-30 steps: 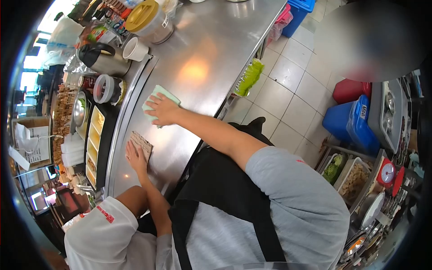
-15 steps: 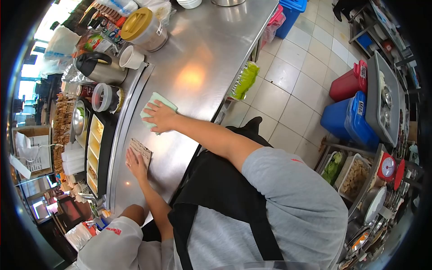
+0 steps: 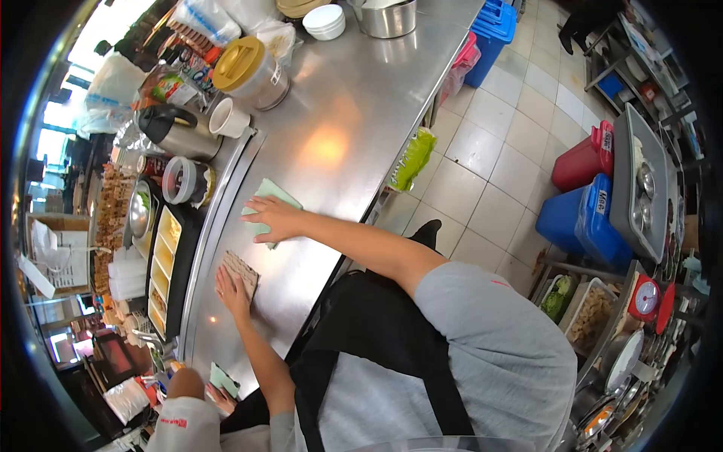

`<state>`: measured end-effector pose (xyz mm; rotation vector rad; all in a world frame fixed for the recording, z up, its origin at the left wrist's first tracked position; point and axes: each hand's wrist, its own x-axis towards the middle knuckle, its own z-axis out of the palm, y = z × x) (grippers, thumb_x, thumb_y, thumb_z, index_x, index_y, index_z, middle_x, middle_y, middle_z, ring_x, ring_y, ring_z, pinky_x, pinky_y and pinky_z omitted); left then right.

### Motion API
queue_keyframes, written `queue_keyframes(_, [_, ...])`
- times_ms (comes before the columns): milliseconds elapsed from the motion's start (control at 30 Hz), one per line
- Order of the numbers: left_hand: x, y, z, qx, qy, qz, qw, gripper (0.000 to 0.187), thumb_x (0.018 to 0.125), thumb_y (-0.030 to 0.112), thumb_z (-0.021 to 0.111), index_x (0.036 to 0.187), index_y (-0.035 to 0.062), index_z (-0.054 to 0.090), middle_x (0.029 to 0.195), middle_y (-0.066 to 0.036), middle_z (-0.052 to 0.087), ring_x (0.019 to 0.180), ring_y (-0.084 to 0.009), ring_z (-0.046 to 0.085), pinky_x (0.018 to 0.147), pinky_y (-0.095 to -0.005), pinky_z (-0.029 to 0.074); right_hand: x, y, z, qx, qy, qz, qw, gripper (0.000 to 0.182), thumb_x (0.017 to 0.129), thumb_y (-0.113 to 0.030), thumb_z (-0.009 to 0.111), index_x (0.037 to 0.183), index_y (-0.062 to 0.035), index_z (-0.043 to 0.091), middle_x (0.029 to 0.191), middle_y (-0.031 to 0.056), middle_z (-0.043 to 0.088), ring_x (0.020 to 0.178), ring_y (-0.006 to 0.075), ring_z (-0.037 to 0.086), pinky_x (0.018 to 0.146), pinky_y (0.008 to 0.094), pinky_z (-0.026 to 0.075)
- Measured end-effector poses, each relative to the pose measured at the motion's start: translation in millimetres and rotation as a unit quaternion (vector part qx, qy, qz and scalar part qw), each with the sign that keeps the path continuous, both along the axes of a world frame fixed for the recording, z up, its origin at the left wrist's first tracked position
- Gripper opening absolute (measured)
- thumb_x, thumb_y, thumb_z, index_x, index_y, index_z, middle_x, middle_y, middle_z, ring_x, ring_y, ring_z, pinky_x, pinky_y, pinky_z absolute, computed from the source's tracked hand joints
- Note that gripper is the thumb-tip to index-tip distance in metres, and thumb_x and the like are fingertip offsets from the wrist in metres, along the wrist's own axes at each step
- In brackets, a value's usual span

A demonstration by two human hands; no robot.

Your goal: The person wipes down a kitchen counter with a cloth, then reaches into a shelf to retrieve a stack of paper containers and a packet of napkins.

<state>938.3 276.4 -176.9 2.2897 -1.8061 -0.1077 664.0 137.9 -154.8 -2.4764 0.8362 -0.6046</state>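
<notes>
My right hand point(image 3: 275, 216) lies on a folded pale green cloth point(image 3: 273, 191) on the steel counter point(image 3: 361, 98), its fingers spread and the thumb apart. Nearer to my body, my left hand point(image 3: 232, 290) rests flat on a brown, rough-textured folded cloth point(image 3: 242, 270) with its fingers stretched out. Both cloths touch the metal, a short gap between them. At the lower left, a co-worker's hand point(image 3: 221, 399) is at another pale green cloth point(image 3: 224, 380) on the same counter.
Along the counter's left side stand a yellow-lidded tub point(image 3: 239, 64), a steel jug point(image 3: 177, 132), a white cup point(image 3: 229, 118) and a black topping tray point(image 3: 169, 248). A metal pot point(image 3: 388, 19) and white bowls point(image 3: 325, 22) are at the far end. Blue bins point(image 3: 576, 218) stand right.
The view has shifted slightly, bringing the pot and bowls further in. My hands stay on their cloths. The co-worker's arm has moved, and their hand and green cloth now show.
</notes>
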Motion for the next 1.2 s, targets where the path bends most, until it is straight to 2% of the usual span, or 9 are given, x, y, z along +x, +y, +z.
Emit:
queue_keyframes(67, [6,1,-5,-0.017,-0.001,-0.025,1.000,0.056,0.091,0.041,0.038,0.138,0.0126,0.031,0.143,-0.008,0.029,0.134,-0.0249,0.021,0.107,-0.0458,0.006,-21,10,9,0.129,-0.314,-0.019,0.940,0.043,0.080,-0.028,0.060,0.120,-0.0128,0.053,0.132,0.0143,0.041,0.124,0.0296,0.035,0.103,0.0394,0.027])
queue_keyframes(233, [-2,2,5,-0.017,0.016,-0.032,0.999,0.054,0.091,0.037,0.041,0.137,0.0122,0.033,0.142,-0.009,0.031,0.133,-0.0257,0.023,0.107,-0.0465,0.006,-162,59,17,0.110,-0.477,-0.250,0.836,0.016,0.080,-0.002,0.057,0.094,-0.0055,0.063,0.093,0.0088,0.059,0.086,0.0187,0.058,0.077,0.0275,0.045])
queue_keyframes(500, [-6,1,10,0.017,0.010,-0.020,1.000,0.053,0.091,0.034,0.038,0.139,0.0128,0.029,0.145,-0.007,0.024,0.135,-0.0242,0.018,0.107,-0.0492,0.005,-378,182,-82,0.182,-0.258,-0.701,0.639,0.021,0.081,-0.015,0.055,0.098,-0.0056,0.062,0.079,0.0108,0.063,0.068,0.0184,0.059,0.063,0.0300,0.047])
queue_keyframes(700, [-70,-56,60,0.206,-0.152,0.152,0.955,0.053,0.087,0.027,0.045,0.136,0.0119,0.034,0.141,-0.013,0.030,0.133,-0.0279,0.021,0.104,-0.0539,0.012,-351,276,-93,0.301,-0.099,-0.705,0.634,0.023,0.080,-0.019,0.057,0.098,-0.0044,0.062,0.077,0.0149,0.063,0.068,0.0273,0.060,0.065,0.0355,0.048])
queue_keyframes(767, [-90,-87,61,-0.072,-0.096,-0.049,0.992,0.052,0.082,0.023,0.052,0.131,0.0101,0.041,0.137,-0.017,0.035,0.130,-0.0311,0.027,0.100,-0.0598,0.016,-326,299,-94,0.331,-0.120,-0.678,0.645,0.023,0.080,-0.018,0.057,0.098,-0.0038,0.062,0.077,0.0156,0.062,0.069,0.0274,0.060,0.066,0.0357,0.048])
queue_keyframes(833, [-127,-129,49,-0.122,0.083,-0.193,0.970,0.048,0.082,0.023,0.056,0.126,0.0092,0.046,0.134,-0.017,0.039,0.128,-0.0324,0.031,0.097,-0.0626,0.015,-307,319,-96,0.373,-0.136,-0.630,0.667,0.024,0.080,-0.018,0.058,0.098,-0.0026,0.062,0.077,0.0170,0.062,0.072,0.0275,0.060,0.068,0.0358,0.048])
queue_keyframes(1000, [-286,-151,75,-0.014,-0.031,-0.366,0.930,0.053,0.081,0.038,0.059,0.126,0.0105,0.048,0.134,-0.016,0.039,0.128,-0.0317,0.033,0.100,-0.0625,0.008,-288,301,-90,0.440,-0.146,-0.579,0.671,0.028,0.080,-0.019,0.060,0.101,-0.0007,0.060,0.080,0.0165,0.063,0.073,0.0246,0.060,0.070,0.0341,0.047])
queue_keyframes(1067, [-335,-143,86,0.034,-0.079,-0.423,0.902,0.062,0.079,0.043,0.060,0.129,0.0103,0.044,0.136,-0.017,0.037,0.128,-0.0318,0.033,0.100,-0.0633,0.006,-286,286,-129,0.424,-0.245,-0.561,0.667,0.021,0.084,-0.016,0.059,0.099,-0.0005,0.060,0.073,0.0063,0.058,0.068,0.0098,0.050,0.063,0.0263,0.044])
queue_keyframes(1200, [-369,-137,77,0.113,-0.173,-0.468,0.859,0.081,0.071,0.050,0.065,0.135,0.0101,0.035,0.138,-0.018,0.034,0.128,-0.0312,0.033,0.102,-0.0615,0.004,-287,238,-193,0.395,-0.212,-0.591,0.671,0.024,0.080,-0.018,0.059,0.097,-0.0012,0.061,0.081,0.0175,0.063,0.074,0.0296,0.061,0.070,0.0370,0.048])
